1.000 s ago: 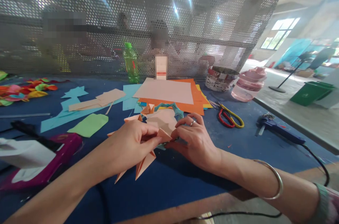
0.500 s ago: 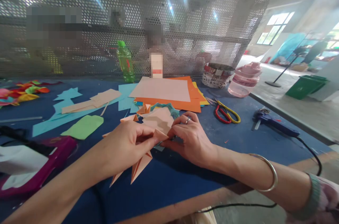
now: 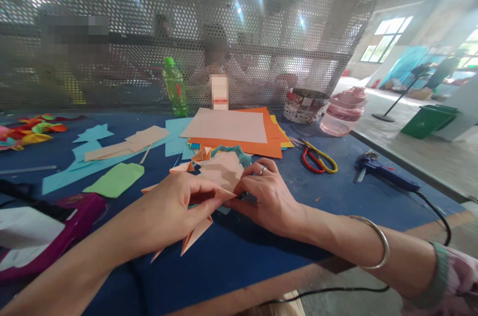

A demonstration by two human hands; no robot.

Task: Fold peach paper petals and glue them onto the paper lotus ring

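A folded peach-and-orange paper piece with pointed flaps lies on the blue table. My left hand pinches its near pointed edge with thumb and fingers closed. My right hand, wearing a ring, presses and pinches the same piece from the right; a metal bangle sits on that wrist. Orange points of the paper stick out below my left hand. A teal paper bit peeks out behind the piece.
Sheets of orange and pale paper lie behind. Scissors and a blue glue gun with cord lie right. Green bottle, paper-wrapped pot, pink container stand near a perforated metal screen. Paper scraps and a magenta tool lie left.
Both hands keep pinching the paper piece and shift slightly; my left fingers stretch further along its near edge. The view drifts a little to the right.
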